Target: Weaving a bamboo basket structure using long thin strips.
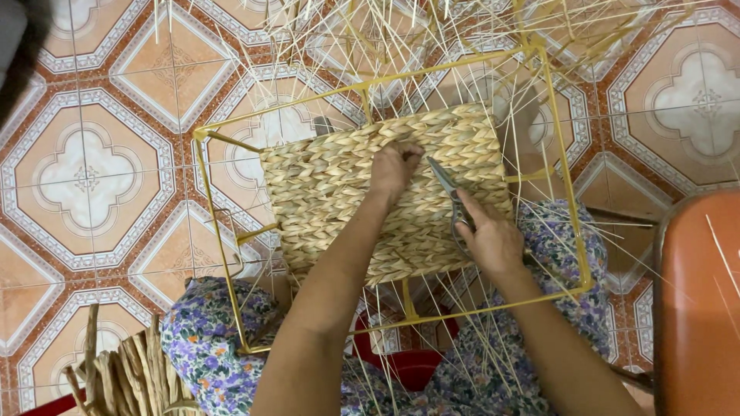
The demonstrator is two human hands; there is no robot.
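A yellow metal frame (202,185) rests on my lap, with a woven panel of pale braided straw (324,192) stretched across its middle. My left hand (393,168) presses on the top of the panel, fingers curled into the weave. My right hand (492,239) holds metal scissors (445,183), whose blades point up and left toward my left hand. Many thin pale spokes (370,38) fan out from the panel's edges.
Patterned orange and white floor tiles (85,169) lie below. A bundle of dried straw strands (123,377) sits at the lower left. An orange rounded object (697,308) stands at the right edge. A red stool (408,366) shows under my floral dress (208,347).
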